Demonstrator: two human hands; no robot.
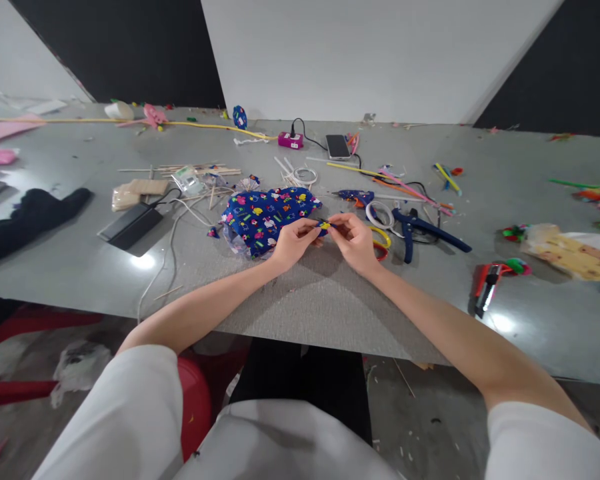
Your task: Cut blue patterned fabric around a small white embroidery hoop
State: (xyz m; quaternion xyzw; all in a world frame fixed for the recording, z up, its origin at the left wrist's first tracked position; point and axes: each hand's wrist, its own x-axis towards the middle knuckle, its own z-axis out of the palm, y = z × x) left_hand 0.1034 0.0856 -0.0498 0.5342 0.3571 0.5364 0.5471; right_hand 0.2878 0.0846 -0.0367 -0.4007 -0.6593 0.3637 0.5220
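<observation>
Between my two hands is a small piece of blue patterned fabric [325,227] with a yellow patch showing. My left hand [297,243] pinches its left side, and my right hand [354,241] pinches the right. Fingers cover most of the piece. Just left of it, partly behind my left hand, lies a larger bundle of the same blue printed cloth [260,217], with clear plastic at its lower left. Close to my right hand are scissors with yellow and red handles [381,244], a white tape ring [379,215] and a blue patterned glue gun [356,197].
Blue-handled pliers [430,230] and a red-black cutter knife [489,288] lie to the right. A black adapter [133,227], wooden sticks [195,169] and a pale cord [173,240] are on the left. Toward the back are a phone [338,147] and a purple power socket [291,140].
</observation>
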